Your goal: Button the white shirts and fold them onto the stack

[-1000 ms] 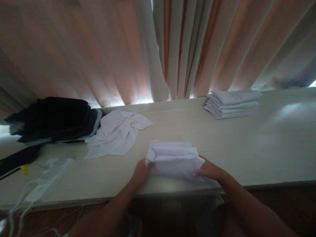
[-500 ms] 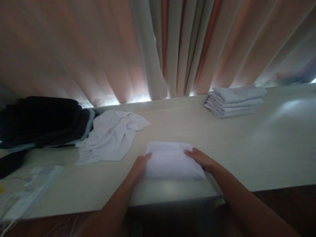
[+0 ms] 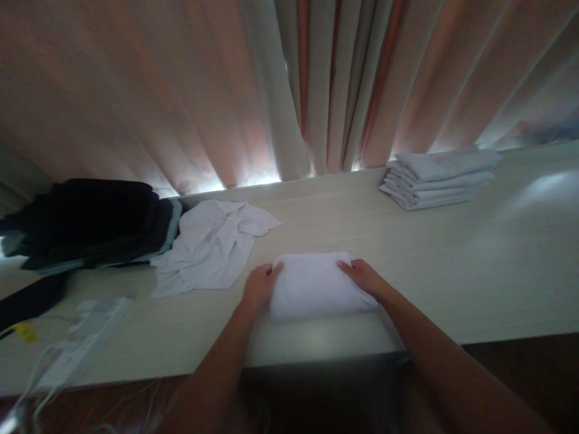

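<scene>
A folded white garment (image 3: pixel 321 289), perhaps a shirt, lies near the front edge of the table. My left hand (image 3: pixel 262 283) grips its left side near the far corner, thumb on top and the other fingers mostly hidden. On the opposite side my right hand (image 3: pixel 364 277) holds the far right corner the same way, its fingers tucked behind the cloth. A crumpled white shirt (image 3: pixel 212 247) lies spread out to the left of my hands. Toward the back right sits a stack of folded white garments (image 3: pixel 441 178).
Dark folded clothes (image 3: pixel 99 217) are piled at the back left. A white power strip (image 3: pixel 85 343) with cables lies at the front left, near a yellow tag (image 3: pixel 26 332). Curtains (image 3: pixel 203 90) hang behind the pale table (image 3: pixel 452 277).
My view has shifted slightly, so the table things appear further right. Both hands still hold the garment, which appears a little further up in the picture; my left hand's grip shows more plainly.
</scene>
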`<state>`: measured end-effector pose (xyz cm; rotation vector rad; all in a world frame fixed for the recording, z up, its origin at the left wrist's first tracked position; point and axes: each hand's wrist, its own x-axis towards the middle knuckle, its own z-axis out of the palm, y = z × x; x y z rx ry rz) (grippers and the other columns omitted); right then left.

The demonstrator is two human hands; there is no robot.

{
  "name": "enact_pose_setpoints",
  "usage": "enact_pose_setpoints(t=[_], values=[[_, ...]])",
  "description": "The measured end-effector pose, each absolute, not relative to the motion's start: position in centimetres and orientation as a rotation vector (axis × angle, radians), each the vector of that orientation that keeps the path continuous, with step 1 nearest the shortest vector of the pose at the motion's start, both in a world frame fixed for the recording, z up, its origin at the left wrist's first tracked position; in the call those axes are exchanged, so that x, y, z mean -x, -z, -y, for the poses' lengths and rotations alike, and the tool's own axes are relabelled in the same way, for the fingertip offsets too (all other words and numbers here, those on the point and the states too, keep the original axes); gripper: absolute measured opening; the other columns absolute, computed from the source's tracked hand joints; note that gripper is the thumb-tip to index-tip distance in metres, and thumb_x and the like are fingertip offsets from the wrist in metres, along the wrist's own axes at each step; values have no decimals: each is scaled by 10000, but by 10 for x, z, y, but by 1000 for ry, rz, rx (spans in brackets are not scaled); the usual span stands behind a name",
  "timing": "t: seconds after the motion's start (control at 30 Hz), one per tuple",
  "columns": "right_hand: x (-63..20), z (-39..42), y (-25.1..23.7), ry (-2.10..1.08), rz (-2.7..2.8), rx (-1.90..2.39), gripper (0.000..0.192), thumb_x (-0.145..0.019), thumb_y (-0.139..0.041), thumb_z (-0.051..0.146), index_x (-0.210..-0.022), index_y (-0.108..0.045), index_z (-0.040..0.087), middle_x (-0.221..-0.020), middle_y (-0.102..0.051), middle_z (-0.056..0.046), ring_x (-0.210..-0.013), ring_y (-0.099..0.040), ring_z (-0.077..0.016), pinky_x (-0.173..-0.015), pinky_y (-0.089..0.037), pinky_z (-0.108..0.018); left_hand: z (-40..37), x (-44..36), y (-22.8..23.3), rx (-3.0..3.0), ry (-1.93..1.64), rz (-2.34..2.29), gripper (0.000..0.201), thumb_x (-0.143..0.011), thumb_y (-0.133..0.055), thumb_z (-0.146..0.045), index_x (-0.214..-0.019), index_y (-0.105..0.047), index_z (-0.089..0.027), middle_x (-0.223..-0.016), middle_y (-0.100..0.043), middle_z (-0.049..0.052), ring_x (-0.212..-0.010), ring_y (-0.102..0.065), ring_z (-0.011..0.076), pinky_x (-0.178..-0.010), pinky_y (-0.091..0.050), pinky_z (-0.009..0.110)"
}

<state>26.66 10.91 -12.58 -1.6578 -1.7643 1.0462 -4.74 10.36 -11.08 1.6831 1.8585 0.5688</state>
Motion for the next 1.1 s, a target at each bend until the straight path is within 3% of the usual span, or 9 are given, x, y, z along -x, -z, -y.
enact_pose_setpoints(t=[0.1,0.3,0.4,0.5,0.57,0.67,0.8,1.1], values=[[-264,-108,129,-935,1755,1686,525,-897,-428,615,-646,-605,190,-682,-672,-80,-678,-625,-238,-615,-451,-320,-108,43,111,-1635,-646,-1819,497,-915,-441,-532,-855,-712,-120,-805,-713,85,-763,-610,208,-657,-402,273],[-268,-120,133,-705,1639,1789,364,-881,-515,527,-859,-643,186,-802,-703,-93,-733,-657,-236,-693,-500,-343,-107,39,117,-1585,-654,-1897,521,-912,-478,-546,-779,-711,-100,-657,-663,93,-716,-634,230,-648,-418,301],[-274,-113,116,-559,1552,1827,405,-916,-471,466,-1096,-624,137,-1061,-695,-166,-943,-667,-280,-851,-515,-428,-105,37,106,-1627,-743,-2038,394,-913,-514,-472,-1043,-683,-140,-902,-704,108,-903,-645,246,-800,-460,342],[-269,-83,99,-238,1657,1695,448,-934,-484,396,-1290,-552,132,-1392,-535,-184,-1295,-496,-301,-1103,-364,-492,-93,27,88,-2094,-867,-2013,402,-914,-535,-338,-1280,-578,-180,-1244,-640,132,-1189,-559,262,-1030,-406,417],[-257,-59,98,-104,1911,1498,415,-975,-446,357,-1331,-550,172,-1483,-470,-138,-1408,-383,-268,-1164,-301,-478,-80,17,83,-2548,-745,-1735,434,-954,-476,-311,-1369,-528,-197,-1399,-568,119,-1346,-452,262,-1142,-311,445],[-235,-38,112,-59,2289,1418,483,-988,-445,347,-1454,-466,221,-1607,-301,-87,-1506,-177,-304,-1184,-213,-579,-65,4,90,-2767,-372,-1535,545,-1000,-385,-363,-1508,-366,-168,-1570,-391,113,-1479,-270,289,-1190,-237,504],[-220,-55,133,-29,2453,1572,566,-1002,-421,356,-1538,-346,191,-1644,-155,-73,-1519,-80,-329,-1187,-131,-635,-72,5,115,-2643,-63,-1726,653,-1011,-332,-456,-1544,-280,-82,-1617,-260,172,-1503,-184,347,-1176,-238,564],[-226,-92,145,-151,2466,1734,621,-1029,-287,486,-1551,-314,150,-1626,-205,-79,-1506,-181,-294,-1204,-195,-549,-88,16,145,-2542,-68,-1864,727,-992,-345,-535,-1555,-261,-83,-1618,-205,232,-1493,-177,399,-1183,-227,530]])
